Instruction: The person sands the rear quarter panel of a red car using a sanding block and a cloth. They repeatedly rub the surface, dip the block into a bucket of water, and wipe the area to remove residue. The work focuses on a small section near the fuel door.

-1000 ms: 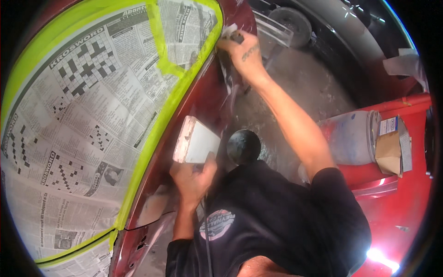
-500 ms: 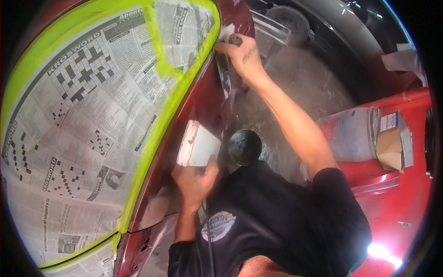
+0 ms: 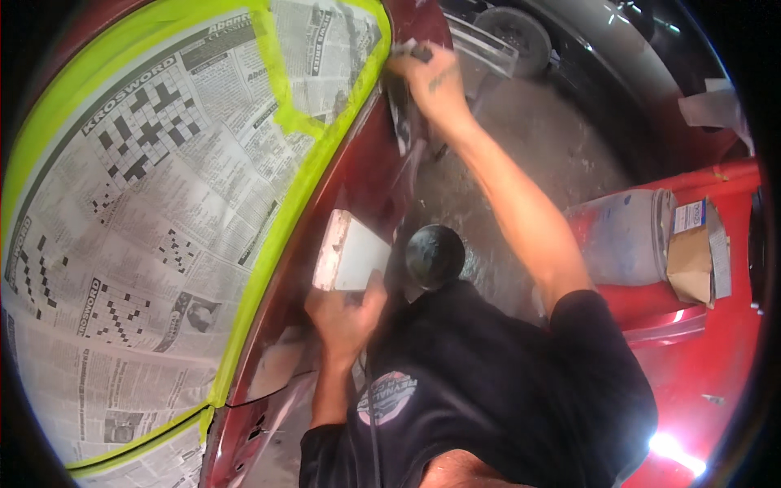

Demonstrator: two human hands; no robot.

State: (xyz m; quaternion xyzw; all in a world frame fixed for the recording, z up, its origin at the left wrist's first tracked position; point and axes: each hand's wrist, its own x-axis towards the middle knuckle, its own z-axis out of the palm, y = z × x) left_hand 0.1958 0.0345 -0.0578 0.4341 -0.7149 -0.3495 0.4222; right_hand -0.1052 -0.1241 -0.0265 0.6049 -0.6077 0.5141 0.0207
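Along a glossy dark red car panel (image 3: 362, 154)
The left grip (image 3: 346, 317) clasps a flat white rectangular board (image 3: 359, 254) near it; the right grip (image 3: 437, 81) clutches a small dark object (image 3: 421, 54) beside lime-yellow masking tape (image 3: 329, 142)

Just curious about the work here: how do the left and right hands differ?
The left hand holds a broad pale slab; the right hand holds a small dark thing, partly hidden. The left hand is near the black shirt, while the right hand is farther out, beside the lime tape. Both hands are bare.
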